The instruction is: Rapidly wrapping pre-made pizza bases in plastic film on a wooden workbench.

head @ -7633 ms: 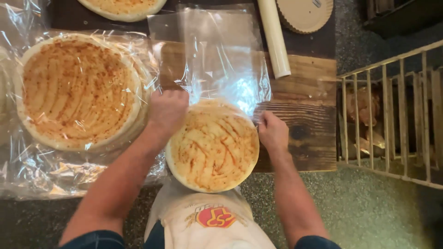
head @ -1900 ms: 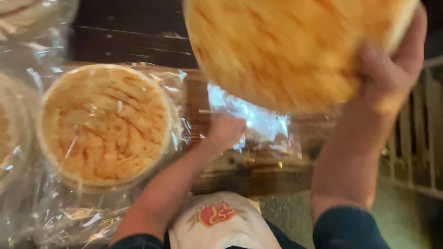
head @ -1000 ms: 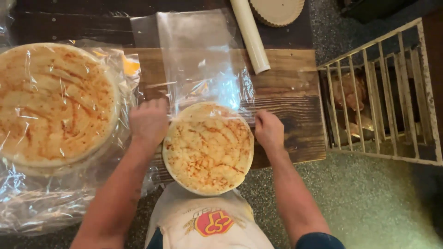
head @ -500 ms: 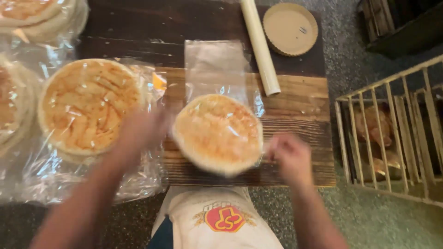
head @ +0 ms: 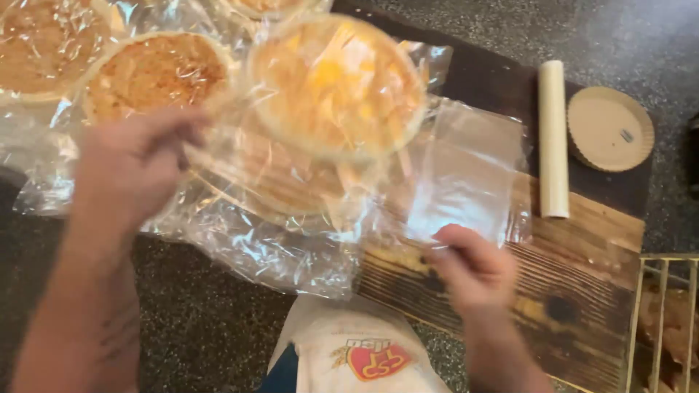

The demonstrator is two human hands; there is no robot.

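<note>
A round flatbread wrapped in clear film hangs tilted above the worktop at upper centre. My left hand grips the film at its left edge. Under it lies another wrapped flatbread on crumpled film. My right hand is blurred, with its fingers bent over the wooden board, at the near edge of a flat sheet of clear film. Whether it pinches the sheet I cannot tell.
More wrapped flatbreads lie at the upper left. A roll of film and a round ribbed cardboard disc sit at the upper right. A wire rack stands at the lower right. My apron shows below.
The flatbread has left the board and moved up and left, now wrapped and in my left hand. My right hand has come back to the film sheet. The view has shifted left.
</note>
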